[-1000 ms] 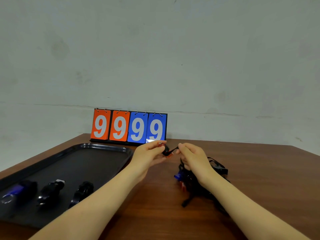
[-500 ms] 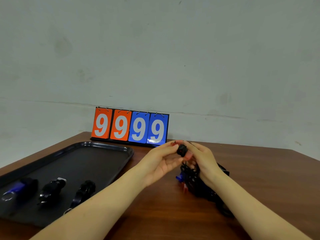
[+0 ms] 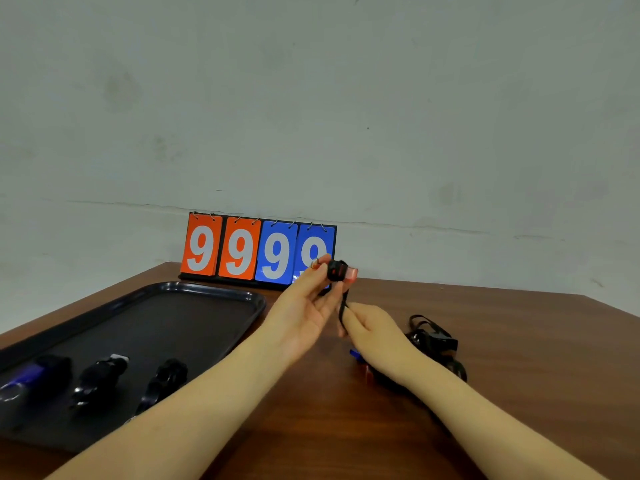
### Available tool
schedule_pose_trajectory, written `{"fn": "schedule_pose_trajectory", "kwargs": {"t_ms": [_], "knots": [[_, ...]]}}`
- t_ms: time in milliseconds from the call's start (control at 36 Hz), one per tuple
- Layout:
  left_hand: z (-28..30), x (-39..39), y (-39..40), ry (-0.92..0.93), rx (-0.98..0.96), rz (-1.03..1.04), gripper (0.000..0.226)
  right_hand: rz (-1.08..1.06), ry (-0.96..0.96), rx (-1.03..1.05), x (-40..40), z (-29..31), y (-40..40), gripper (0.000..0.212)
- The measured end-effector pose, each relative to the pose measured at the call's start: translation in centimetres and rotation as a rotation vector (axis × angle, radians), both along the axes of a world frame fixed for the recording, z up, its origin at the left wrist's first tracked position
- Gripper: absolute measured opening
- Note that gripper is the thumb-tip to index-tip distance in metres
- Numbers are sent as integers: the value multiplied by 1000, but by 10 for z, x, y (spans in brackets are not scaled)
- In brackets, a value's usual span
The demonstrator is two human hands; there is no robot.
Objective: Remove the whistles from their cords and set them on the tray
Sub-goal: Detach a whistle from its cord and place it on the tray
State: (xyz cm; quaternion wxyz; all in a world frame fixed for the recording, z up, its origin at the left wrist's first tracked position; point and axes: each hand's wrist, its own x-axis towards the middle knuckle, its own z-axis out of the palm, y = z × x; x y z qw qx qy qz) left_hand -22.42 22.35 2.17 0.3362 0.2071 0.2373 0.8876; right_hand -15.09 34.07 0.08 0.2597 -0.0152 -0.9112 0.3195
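Above the wooden table (image 3: 519, 358), left fingers (image 3: 320, 268) pinch the whistle (image 3: 336, 270); right fingers (image 3: 349, 315) grip its cord (image 3: 343, 306).

Showing as glossy black plastic: tray (image 3: 194, 292), whistle (image 3: 336, 270). Gleaming warm, smooth brown wood: table (image 3: 519, 341). Looking matt, rough plaster: wall (image 3: 346, 98).

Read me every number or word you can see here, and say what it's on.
"9" on the first orange card of the flip scoreboard
"9" on the second orange card
"9" on the first blue card
"9" on the last blue card, partly hidden by the left hand
No readable marking on the whistles or tray.
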Motion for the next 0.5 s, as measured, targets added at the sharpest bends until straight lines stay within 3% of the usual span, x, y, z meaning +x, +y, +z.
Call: {"fn": "schedule_pose_trajectory", "kwargs": {"t_ms": [333, 500], "knots": [[-12, -9, 3, 255, -177, 404, 24, 43, -57, 178, 3, 6, -2, 35], [-19, -17, 7, 542, -470, 610, 30, 67, -58, 333, 6, 7, -1, 31]]}}
